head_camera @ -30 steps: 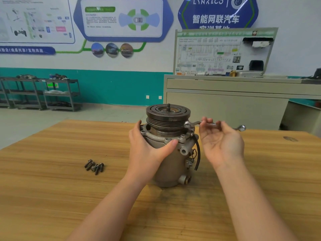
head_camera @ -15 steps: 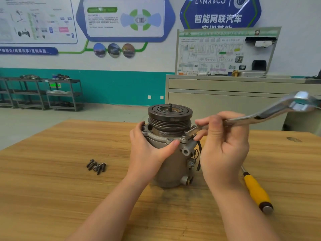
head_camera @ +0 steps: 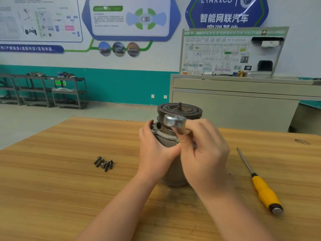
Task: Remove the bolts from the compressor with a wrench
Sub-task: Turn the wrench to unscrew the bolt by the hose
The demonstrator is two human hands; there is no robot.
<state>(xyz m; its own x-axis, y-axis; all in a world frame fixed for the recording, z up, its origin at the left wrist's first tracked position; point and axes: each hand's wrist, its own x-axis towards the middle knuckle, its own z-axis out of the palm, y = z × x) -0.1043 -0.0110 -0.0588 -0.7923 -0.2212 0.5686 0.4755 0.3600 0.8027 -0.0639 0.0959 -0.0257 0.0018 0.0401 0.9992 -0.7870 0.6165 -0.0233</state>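
Compressor (head_camera: 171,140): stood upright on the wooden counter (head_camera: 69,197), near its centre, with the grooved clutch pulley (head_camera: 179,110) uppermost. Body of cast metal; judged heavy, rigid and smooth-walled, so liable to turn under wrench load unless braced. Best taken by the cylindrical housing below the flange, where a hand can be wrapped round it.

Left hand (head_camera: 154,152): laid against the housing at 9 o'clock of the compressor, fingers curled round the body, thumb reaching across the front. The body is held steady by it.

Wrench (head_camera: 174,121): bright steel, stiff, judged slippery where polished. Its free ring end is seen foreshortened toward the camera, in front of the pulley; the working end is hidden behind the right hand, so engagement on a bolt cannot be confirmed.

Right hand (head_camera: 205,150): placed at 3 o'clock of the compressor, fingers closed round the wrench shank, thumb pressed along it.

Removed bolts (head_camera: 103,163): a small dark cluster, lying loose on the counter at 9 o'clock, well apart from the compressor. Judged light and apt to roll.

Screwdriver (head_camera: 260,183): yellow handle, lying on the counter at 4 o'clock, untouched.

Surroundings, at 12 o'clock: grey cabinet (head_camera: 234,101) carrying a wiring display board (head_camera: 225,53); metal shelving (head_camera: 43,91) at 10 o'clock against the teal wall.
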